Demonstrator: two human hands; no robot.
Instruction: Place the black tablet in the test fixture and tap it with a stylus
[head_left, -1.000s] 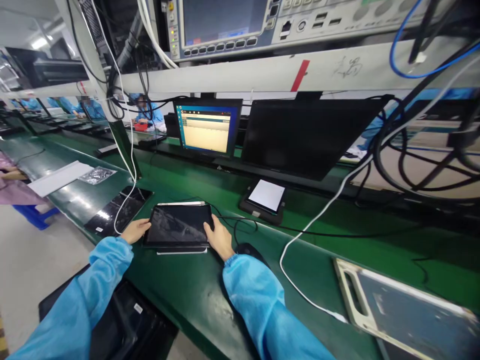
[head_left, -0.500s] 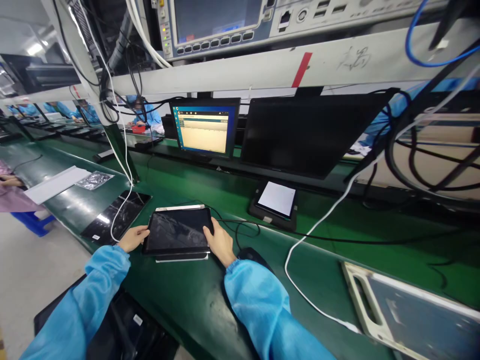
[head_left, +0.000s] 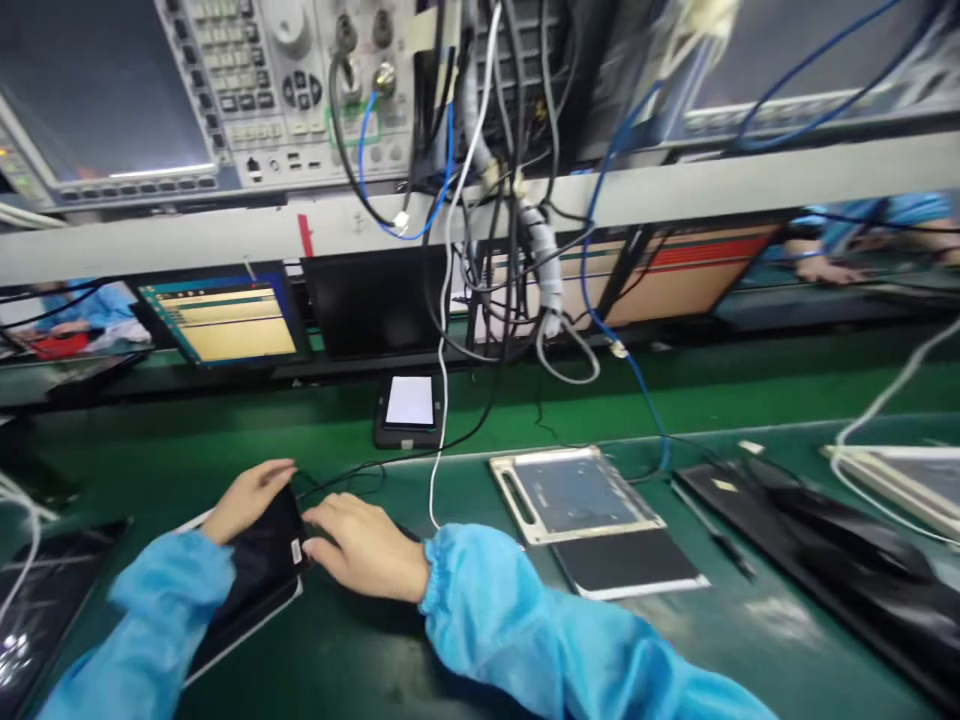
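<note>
My left hand [head_left: 249,503] grips the upper edge of a dark tablet [head_left: 262,555], its fingers closed over that edge. The tablet stands turned at an angle, and a small white label shows near its right edge. Beneath it lies a flat panel with a white edge [head_left: 244,632], mostly covered. My right hand [head_left: 367,545] is at the tablet's right edge, thumb and forefinger apart with their tips close to it. Whether the tips touch the edge is blurred. A thin black cable [head_left: 360,468] runs just behind my right hand.
A lit device on a black stand [head_left: 409,438] is behind my hands. To the right lie a pale framed fixture [head_left: 510,490], a dark flat panel [head_left: 630,560] and a long black tray [head_left: 810,590]. A white cable [head_left: 444,400] hangs in front. Monitors line the back; a co-worker's hand [head_left: 825,268] shows far right.
The view has swung right, so hands and tablet appear farther left. The tablet has turned from facing me to an angle. My right hand's thumb and forefinger have come off their grip on it.
</note>
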